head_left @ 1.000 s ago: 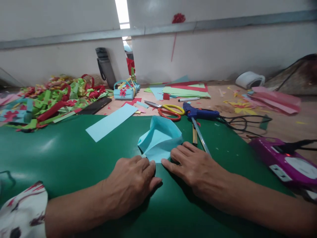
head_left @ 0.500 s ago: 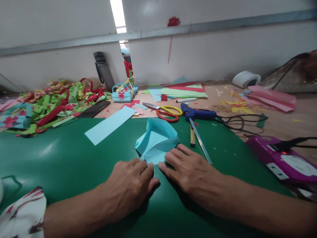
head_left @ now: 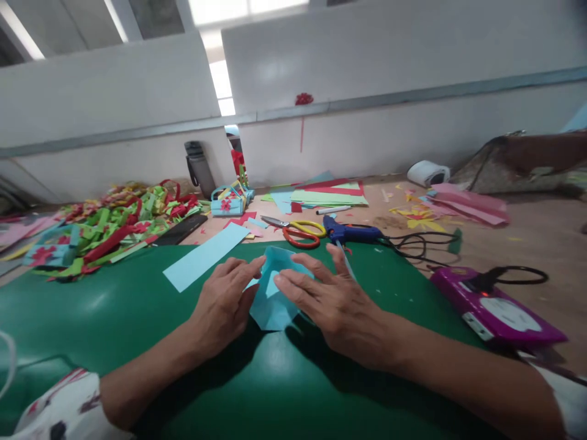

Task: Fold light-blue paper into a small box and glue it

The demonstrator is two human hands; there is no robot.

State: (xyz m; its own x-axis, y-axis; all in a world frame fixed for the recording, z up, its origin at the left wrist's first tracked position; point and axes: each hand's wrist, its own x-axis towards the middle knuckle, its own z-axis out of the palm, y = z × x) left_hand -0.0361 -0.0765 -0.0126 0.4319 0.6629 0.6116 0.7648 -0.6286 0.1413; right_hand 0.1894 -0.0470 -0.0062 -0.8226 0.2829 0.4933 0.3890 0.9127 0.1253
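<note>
A folded light-blue paper box [head_left: 274, 313] stands on the green mat [head_left: 123, 299] between my two hands, its top open toward me. My left hand [head_left: 229, 296] pinches its left wall between thumb and fingertips. On the other side, my right hand [head_left: 337, 299] grips the right wall, with one finger raised off the paper. My right fingers cover part of the box's far side. A flat light-blue paper strip [head_left: 206, 256] lies beyond my left hand. Just past the box rest scissors [head_left: 300, 232] with red and yellow handles and a blue glue gun [head_left: 353, 232].
At the left is a heap of green and red paper pieces [head_left: 123, 226], with a dark phone [head_left: 181, 230] beside it. A grey bottle [head_left: 199, 170] stands by the wall. To the right sit a purple power strip [head_left: 498, 305], black cables and pink paper [head_left: 468, 203].
Both hands have lifted from the near edge of the paper to its sides. The paper's side walls now stand up more. The view has tilted upward.
</note>
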